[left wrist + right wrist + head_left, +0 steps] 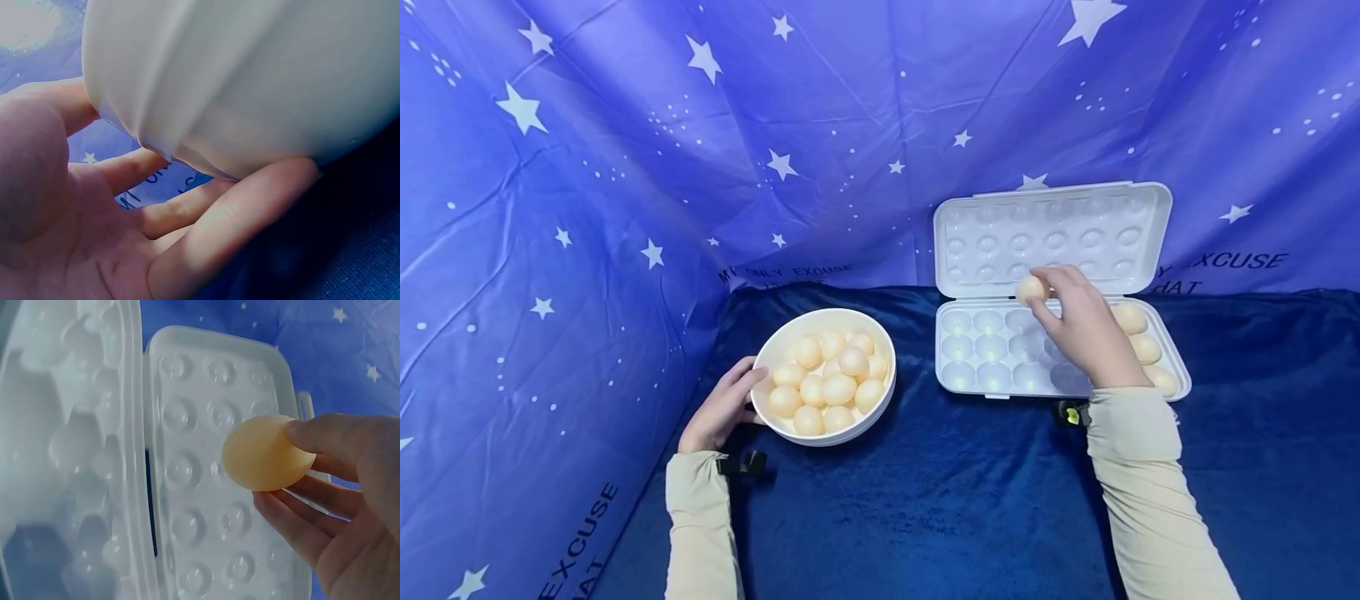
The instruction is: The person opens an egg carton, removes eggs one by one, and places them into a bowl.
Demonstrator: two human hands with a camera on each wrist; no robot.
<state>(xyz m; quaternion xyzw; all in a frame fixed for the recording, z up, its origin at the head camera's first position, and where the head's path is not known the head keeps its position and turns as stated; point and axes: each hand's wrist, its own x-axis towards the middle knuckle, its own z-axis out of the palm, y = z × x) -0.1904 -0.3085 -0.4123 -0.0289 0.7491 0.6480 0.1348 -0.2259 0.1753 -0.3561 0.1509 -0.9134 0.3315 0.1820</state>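
Note:
My right hand point(1086, 329) pinches a pale egg point(265, 453) between thumb and fingertips, above the back of the egg box's lower tray point(951, 387). Three eggs show in the column at the tray's right end; the cups at its left are bare, and my hand hides some between. The box lid point(1052, 271) stands raised behind. On the left, a white bowl point(763, 408) holds several eggs point(838, 389). My left hand point(718, 408) grips that bowl at its left side, thumb at the rim. In the left wrist view, its fingers point(237, 219) support the bowl's underside.
Dark blue velvety cloth point(917, 508) covers the table. A purple-blue curtain point(835, 100) with white stars hangs behind and along the left. The bowl and the egg box stand apart, with cloth between them.

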